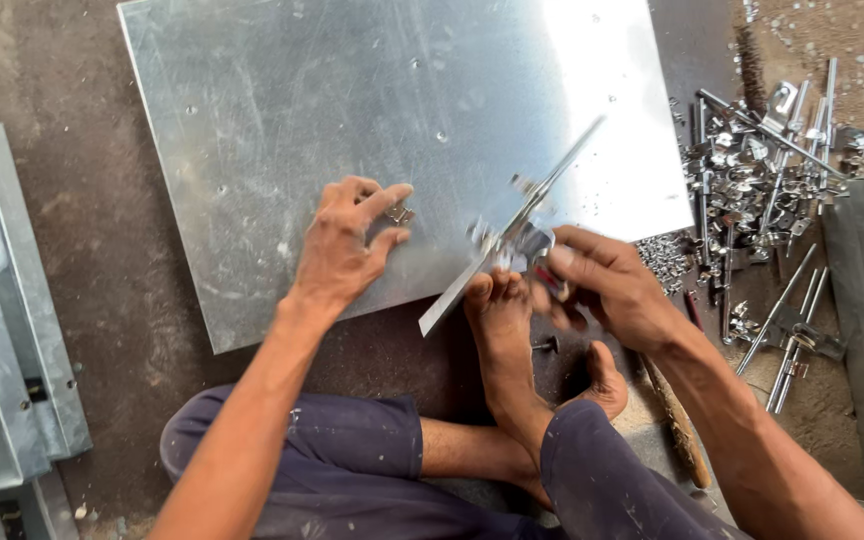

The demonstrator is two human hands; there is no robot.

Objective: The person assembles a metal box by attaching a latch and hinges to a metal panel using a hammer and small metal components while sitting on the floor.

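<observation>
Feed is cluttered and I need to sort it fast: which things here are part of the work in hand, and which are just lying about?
In hand:
- metal sheet, left hand on it
- small clip at the left fingertips
- flat metal strip with its fitting, held by the right hand

Lying about:
- pile of rods and brackets
- grey channel sections
- wooden handle
</observation>
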